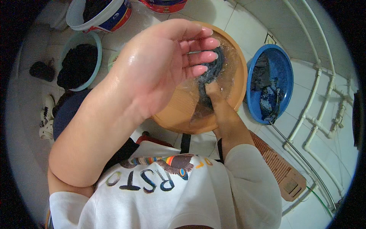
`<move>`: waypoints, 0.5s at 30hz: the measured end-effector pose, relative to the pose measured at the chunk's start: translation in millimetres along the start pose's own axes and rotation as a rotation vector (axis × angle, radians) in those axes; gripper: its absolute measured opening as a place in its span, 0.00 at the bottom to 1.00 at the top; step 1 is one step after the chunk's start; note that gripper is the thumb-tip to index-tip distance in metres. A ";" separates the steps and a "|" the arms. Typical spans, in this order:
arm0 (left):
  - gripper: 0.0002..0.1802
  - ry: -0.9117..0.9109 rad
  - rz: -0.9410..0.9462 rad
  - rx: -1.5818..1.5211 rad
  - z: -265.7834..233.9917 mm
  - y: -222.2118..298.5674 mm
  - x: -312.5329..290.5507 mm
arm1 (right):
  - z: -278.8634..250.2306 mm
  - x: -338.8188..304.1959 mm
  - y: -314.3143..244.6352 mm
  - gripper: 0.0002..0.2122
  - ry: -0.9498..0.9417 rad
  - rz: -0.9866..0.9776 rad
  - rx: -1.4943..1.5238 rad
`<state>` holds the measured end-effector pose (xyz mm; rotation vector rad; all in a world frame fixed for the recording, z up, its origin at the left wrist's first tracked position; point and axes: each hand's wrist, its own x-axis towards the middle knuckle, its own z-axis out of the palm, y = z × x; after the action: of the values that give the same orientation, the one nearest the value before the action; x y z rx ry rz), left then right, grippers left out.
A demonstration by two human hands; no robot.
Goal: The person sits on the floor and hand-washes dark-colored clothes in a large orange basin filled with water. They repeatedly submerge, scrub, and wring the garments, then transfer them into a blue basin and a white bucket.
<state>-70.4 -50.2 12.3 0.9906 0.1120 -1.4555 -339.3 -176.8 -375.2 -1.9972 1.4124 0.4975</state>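
My left hand point(164, 63) is raised close in front of me, above the orange basin point(238, 91). Its palm shows, wet and shiny, and the fingers are loosely bent and apart with nothing in them. Lower down, my right hand point(212, 88) reaches into the basin's water and is closed on a dark wet cloth point(211, 72). Parts of the cloth spread on both sides of that hand, and its fingertips are hidden. Water swirls and splashes around the cloth. The raised left hand and forearm cover the basin's left part.
A blue basin point(289, 84) with dark wet clothes stands to the right. Beside it lie a brown washboard point(280, 168) and a metal rod point(301, 164); pale pipes point(316, 95) run along the wall. A pale green basin point(98, 49) of black clothes and a white bucket point(74, 24) are at left.
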 end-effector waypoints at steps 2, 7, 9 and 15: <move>0.14 -0.001 0.002 -0.012 -4.3 -1.3 3.0 | 2.4 15.0 15.3 0.35 -0.101 -0.051 0.007; 0.14 -0.002 -0.013 -0.011 -5.5 -6.8 9.1 | -5.1 27.6 45.9 0.30 -0.104 0.029 0.017; 0.14 -0.010 -0.014 -0.020 -6.1 -9.1 9.2 | 3.5 25.5 44.1 0.28 0.016 0.087 -0.001; 0.14 -0.006 -0.026 0.022 2.5 -11.9 1.8 | 41.3 14.4 49.6 0.23 0.386 0.195 0.178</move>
<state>-81.5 -50.9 6.9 1.0061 0.1048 -1.4859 -378.4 -169.7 -428.1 -1.8870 1.8274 0.0598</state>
